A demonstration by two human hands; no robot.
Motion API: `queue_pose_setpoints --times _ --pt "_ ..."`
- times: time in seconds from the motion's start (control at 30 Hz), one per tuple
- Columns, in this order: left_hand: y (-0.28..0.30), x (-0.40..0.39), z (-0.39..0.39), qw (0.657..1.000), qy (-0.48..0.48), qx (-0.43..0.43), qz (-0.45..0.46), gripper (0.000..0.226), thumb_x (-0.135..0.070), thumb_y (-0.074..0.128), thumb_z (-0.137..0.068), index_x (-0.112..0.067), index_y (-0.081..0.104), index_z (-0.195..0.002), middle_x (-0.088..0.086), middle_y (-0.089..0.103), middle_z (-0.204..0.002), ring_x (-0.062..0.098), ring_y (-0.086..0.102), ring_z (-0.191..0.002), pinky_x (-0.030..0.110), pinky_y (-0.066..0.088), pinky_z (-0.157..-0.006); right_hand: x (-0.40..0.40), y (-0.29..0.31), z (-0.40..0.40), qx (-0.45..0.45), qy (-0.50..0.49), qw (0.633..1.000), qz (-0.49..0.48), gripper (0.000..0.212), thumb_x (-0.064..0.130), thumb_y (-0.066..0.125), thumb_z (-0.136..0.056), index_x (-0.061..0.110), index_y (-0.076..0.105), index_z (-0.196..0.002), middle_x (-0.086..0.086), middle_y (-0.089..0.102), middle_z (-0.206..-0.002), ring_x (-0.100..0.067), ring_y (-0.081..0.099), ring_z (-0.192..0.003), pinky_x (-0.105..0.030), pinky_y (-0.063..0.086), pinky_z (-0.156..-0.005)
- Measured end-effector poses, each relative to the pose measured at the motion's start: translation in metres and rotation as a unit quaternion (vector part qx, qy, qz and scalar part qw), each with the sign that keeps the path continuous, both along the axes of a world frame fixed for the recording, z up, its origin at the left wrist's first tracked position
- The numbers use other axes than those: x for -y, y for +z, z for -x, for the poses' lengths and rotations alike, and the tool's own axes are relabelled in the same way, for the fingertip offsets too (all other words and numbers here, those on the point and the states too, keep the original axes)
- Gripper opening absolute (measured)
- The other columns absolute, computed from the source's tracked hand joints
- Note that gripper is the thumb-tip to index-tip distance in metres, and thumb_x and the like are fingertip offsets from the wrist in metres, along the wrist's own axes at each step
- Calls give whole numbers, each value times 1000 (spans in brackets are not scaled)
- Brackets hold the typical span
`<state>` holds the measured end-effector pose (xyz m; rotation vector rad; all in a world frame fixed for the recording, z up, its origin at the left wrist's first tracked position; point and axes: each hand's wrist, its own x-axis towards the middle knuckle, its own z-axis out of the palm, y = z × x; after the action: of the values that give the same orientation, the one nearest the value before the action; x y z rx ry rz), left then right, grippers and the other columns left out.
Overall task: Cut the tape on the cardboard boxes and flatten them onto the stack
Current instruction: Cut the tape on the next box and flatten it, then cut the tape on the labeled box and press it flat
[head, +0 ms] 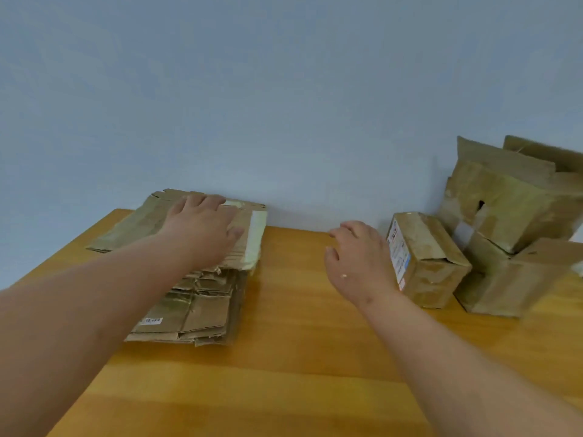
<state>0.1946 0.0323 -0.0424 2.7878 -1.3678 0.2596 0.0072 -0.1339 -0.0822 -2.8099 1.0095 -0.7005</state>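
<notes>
Bare forearms reached over the wooden bench. Left hand lay flat, fingers straight, pressing the flattened stack. Right hand hovered with fingers relaxed, holding nothing, just beside a small taped box; larger boxes stood behind.

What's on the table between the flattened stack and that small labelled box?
Only the right hand, hovering above bare wooden table, in the head view.

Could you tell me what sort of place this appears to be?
Probably a plain indoor workroom or packing corner: a bare pale blue wall, an orange-brown wooden table, a stack of flattened brown cardboard boxes, and taped brown cardboard boxes piled at the right.
</notes>
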Motion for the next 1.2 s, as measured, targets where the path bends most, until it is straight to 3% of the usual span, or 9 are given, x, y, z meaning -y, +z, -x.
queue_pose_setpoints --times 0.2,0.3,0.4,0.5,0.63,0.8,0.97,1.1,1.2 --pt "-7 43 60 998 -50 -27 7 55 -56 27 -98 -35 25 -149 -3 17 -159 24 8 -147 44 7 -118 42 3 79 -16 -164 986 -2 47 36 50 -94 22 46 -139 -9 22 -158 -32 14 -145 -48 18 -117" --pt "-16 65 80 997 -69 -44 -1 57 -57 26 -98 -35 23 -150 -4 15 -160 23 7 -147 44 6 -118 62 -1 96 -12 -227 973 -40 70 52 53 -91 22 28 -149 -10 6 -162 -35 8 -147 -50 17 -117" --pt "-26 82 94 995 -79 -56 0 57 -57 27 -98 -36 23 -151 -5 16 -159 23 7 -147 43 4 -118 80 -9 100 10 -265 957 -118 89 69 56 -82 25 20 -151 -10 5 -161 -39 16 -143 -53 26 -114" --pt "-34 92 101 995 -88 -54 -16 57 -57 27 -98 -36 23 -151 -6 16 -159 23 6 -147 44 2 -119 91 -18 97 38 -263 949 -168 86 71 60 -78 27 27 -144 -11 16 -152 -38 37 -130 -53 39 -104" --pt "-38 96 102 994 -88 -55 -24 57 -56 30 -98 -36 22 -151 -7 15 -160 21 6 -147 44 1 -119 91 -21 99 117 -214 949 -197 79 57 70 -75 28 30 -137 -7 27 -140 -32 49 -112 -46 48 -95" --pt "-30 85 116 994 -94 -61 17 67 -56 39 -95 -36 11 -153 -8 13 -160 20 7 -147 45 4 -120 70 -24 122 210 -80 932 -285 74 24 78 -69 29 33 -127 5 30 -130 -16 44 -115 -38 50 -96" --pt "-15 60 140 985 -162 -50 39 94 -66 53 -81 -41 -5 -151 -10 1 -160 21 4 -147 47 4 -120 35 -12 152 145 68 892 -423 78 1 75 -68 31 34 -127 3 46 -122 -14 53 -107 -20 53 -69" --pt "-7 37 164 972 -203 -95 -65 100 -66 64 -75 -46 2 -150 -13 7 -160 19 8 -146 47 8 -118 10 -5 173 117 138 846 -501 79 4 72 -52 31 43 -120 -2 53 -123 -22 59 -109 -38 57 -87" --pt "-9 23 180 963 -227 -136 -57 79 -55 69 -78 -44 28 -145 -15 33 -147 16 30 -136 41 32 -111 -2 -7 187 123 154 840 -506 74 5 67 -47 33 49 -113 8 46 -137 -22 55 -117 -40 55 -86"
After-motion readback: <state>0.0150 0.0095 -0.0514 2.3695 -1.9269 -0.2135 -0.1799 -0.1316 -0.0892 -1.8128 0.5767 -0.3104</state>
